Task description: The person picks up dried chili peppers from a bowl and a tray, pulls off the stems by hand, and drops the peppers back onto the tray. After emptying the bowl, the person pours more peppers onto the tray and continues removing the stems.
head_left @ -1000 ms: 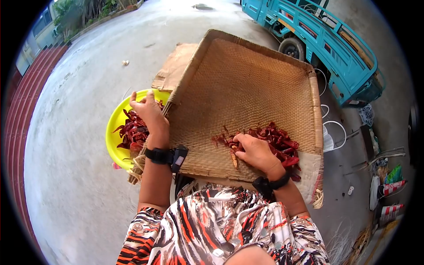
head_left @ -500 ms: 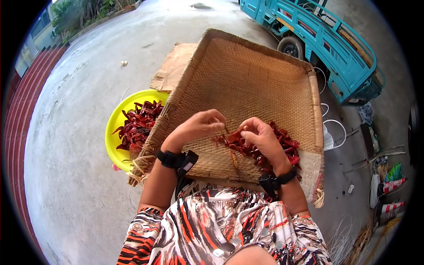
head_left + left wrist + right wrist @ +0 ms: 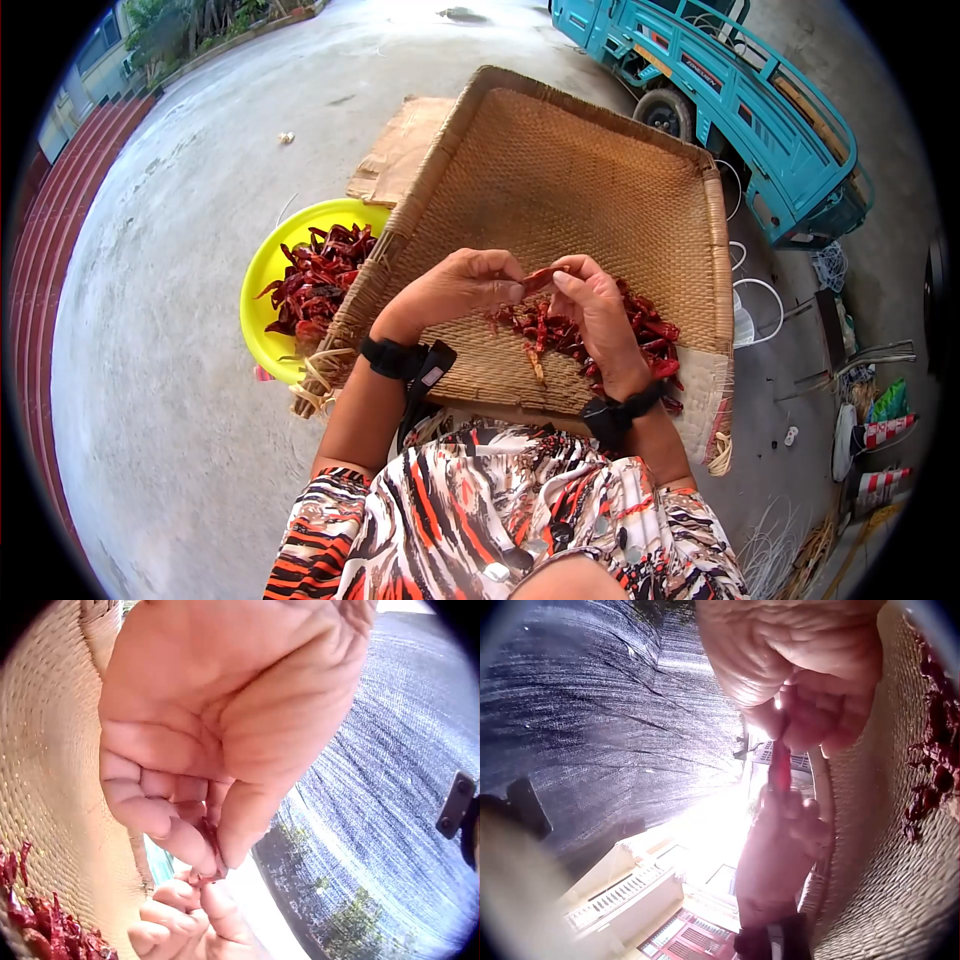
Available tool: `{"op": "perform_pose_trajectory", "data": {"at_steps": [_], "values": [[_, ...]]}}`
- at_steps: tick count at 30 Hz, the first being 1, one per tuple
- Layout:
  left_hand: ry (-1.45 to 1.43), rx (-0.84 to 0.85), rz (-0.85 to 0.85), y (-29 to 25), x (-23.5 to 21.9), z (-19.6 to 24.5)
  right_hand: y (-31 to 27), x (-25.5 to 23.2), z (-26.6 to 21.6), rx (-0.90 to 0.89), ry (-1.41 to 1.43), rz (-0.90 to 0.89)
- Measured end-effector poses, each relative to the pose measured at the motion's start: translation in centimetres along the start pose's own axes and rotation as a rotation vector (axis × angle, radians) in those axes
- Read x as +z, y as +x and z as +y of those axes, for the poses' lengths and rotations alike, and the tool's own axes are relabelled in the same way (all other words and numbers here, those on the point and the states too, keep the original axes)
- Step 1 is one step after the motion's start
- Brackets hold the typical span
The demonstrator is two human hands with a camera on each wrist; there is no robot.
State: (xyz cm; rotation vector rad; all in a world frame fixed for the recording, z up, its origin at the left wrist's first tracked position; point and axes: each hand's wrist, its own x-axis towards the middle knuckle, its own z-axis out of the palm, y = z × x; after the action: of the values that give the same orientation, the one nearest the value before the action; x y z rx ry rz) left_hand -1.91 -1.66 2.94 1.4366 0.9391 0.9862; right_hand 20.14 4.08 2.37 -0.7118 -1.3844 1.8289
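Above the woven tray (image 3: 560, 160), the left hand (image 3: 455, 288) and right hand (image 3: 598, 310) pinch one dried red chili (image 3: 540, 279) between them, one at each end. In the left wrist view the left hand (image 3: 232, 712) has thumb and fingertips on the chili, and the right hand (image 3: 191, 926) meets it from below. The right wrist view shows the red chili (image 3: 781, 765) stretched between the right hand (image 3: 802, 667) and the left hand (image 3: 776, 855). Below the right hand lies a pile of dried chilies (image 3: 650, 335) on the tray.
A yellow basin (image 3: 262, 275) of dried chilies stands left of the tray, partly under its edge. Cardboard (image 3: 405, 150) lies behind the basin. At the upper right is a blue cargo vehicle (image 3: 720, 100); a white-handled bucket (image 3: 742, 320) stands right of the tray.
The left hand has come from over the yellow basin to the tray and now grips the chili. The right hand has risen from the pile, and the two hands have met.
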Motion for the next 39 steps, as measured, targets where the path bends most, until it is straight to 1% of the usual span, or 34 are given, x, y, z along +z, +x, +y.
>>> {"op": "perform_pose_trajectory", "data": {"at_steps": [1, 4, 7, 8, 10, 11, 12, 13, 14, 15, 16, 17, 18, 20, 21, 23, 24, 26, 27, 29, 30, 32, 34, 35, 38, 39], "values": [[-0.026, 0.019, -0.01, 0.0, 0.0, 0.1, 0.1, 0.1, 0.1, -0.005, -0.027, -0.003], [-0.129, -0.008, 0.02, -0.1, -0.1, 0.1, -0.3, 1.1, -0.5, -0.014, -0.035, 0.057], [-0.288, 0.089, 0.389, 0.3, -0.6, 0.1, -0.4, -0.2, -0.3, 0.016, -0.334, 0.076], [-0.383, 0.14, 0.53, 0.2, -0.7, 0.4, -0.3, -0.9, 0.1, -0.025, -0.51, 0.05], [-0.598, 0.308, 0.809, 0.4, -1.7, -0.7, -0.6, -1.9, 1.1, -0.106, -0.861, -0.001], [-0.699, 0.387, 0.961, 0.3, -2.2, -1.0, -0.8, -2.1, 1.6, -0.091, -0.954, 0.03], [-0.8, 0.466, 1.114, 0.1, -2.9, -1.5, -1.0, -1.9, 1.5, -0.054, -1.045, 0.017], [-0.791, 0.475, 1.249, -0.2, -3.8, -1.7, -1.4, -1.5, 1.1, -0.016, -1.135, 0.003], [-0.912, 0.408, 1.368, -0.4, -4.6, -1.8, -1.6, -1.1, 0.9, 0.022, -1.224, -0.012], [-0.999, 0.444, 1.301, -1.1, -5.4, -2.2, -1.7, -0.8, 1.0, 0.034, -1.244, -0.007], [-1.083, 0.479, 1.23, -1.9, -6.6, -3.0, -1.7, -0.5, 1.3, 0.0, -1.283, -0.009], [-1.182, 0.505, 1.348, -1.7, -8.2, -4.1, -1.7, -0.4, 1.7, -0.034, -1.322, -0.011], [-1.38, 0.502, 1.248, -2.3, -8.5, -3.5, -1.8, -0.2, 1.9, -0.068, -1.361, -0.011], [-1.565, 0.453, 1.103, -3.0, -7.7, -2.3, -1.7, 0.0, 1.7, -0.038, -1.335, -0.042], [-1.408, 0.412, 1.147, -2.6, -7.6, -2.5, -1.7, 0.1, 1.6, -0.023, -1.322, -0.058], [-1.094, 0.329, 1.221, -1.3, -7.2, -3.1, -1.0, -0.9, 2.7, -0.042, -1.09, -0.015], [-0.959, 0.271, 1.07, -1.1, -6.7, -2.9, -0.8, -1.3, 3.1, -0.048, -0.974, 0.005], [-0.69, 0.154, 0.768, -0.9, -5.0, -1.8, -0.6, -1.3, 3.0, -0.033, -0.616, -0.007], [-0.547, 0.099, 0.695, -0.6, -3.6, -0.8, -0.5, -1.3, 2.9, -0.024, -0.436, -0.009], [-0.263, -0.008, 0.525, -0.1, -1.3, 0.4, -0.6, -0.7, 1.7, -0.007, -0.237, -0.008], [-0.167, 0.011, 0.353, -0.1, -1.0, 0.2, -0.6, -0.2, 0.9, 0.001, -0.137, -0.008], [0.005, -0.072, 0.182, 0.3, -0.2, -0.1, -0.3, 0.3, 0.4, -0.02, -0.058, 0.005], [-0.005, -0.112, 0.051, 0.4, 0.2, -0.8, 0.3, 0.4, 0.4, -0.035, 0.063, 0.013], [-0.03, -0.064, 0.011, 0.4, 0.4, -1.2, 0.4, 0.8, 0.2, -0.028, 0.127, -0.008], [-0.014, -0.072, -0.074, 0.7, 0.5, -1.1, 0.7, 1.5, 0.6, -0.084, 0.084, -0.012], [-0.039, -0.076, -0.062, 0.7, 0.5, -1.1, 0.7, 1.7, 0.7, -0.095, 0.09, 0.007]]}}
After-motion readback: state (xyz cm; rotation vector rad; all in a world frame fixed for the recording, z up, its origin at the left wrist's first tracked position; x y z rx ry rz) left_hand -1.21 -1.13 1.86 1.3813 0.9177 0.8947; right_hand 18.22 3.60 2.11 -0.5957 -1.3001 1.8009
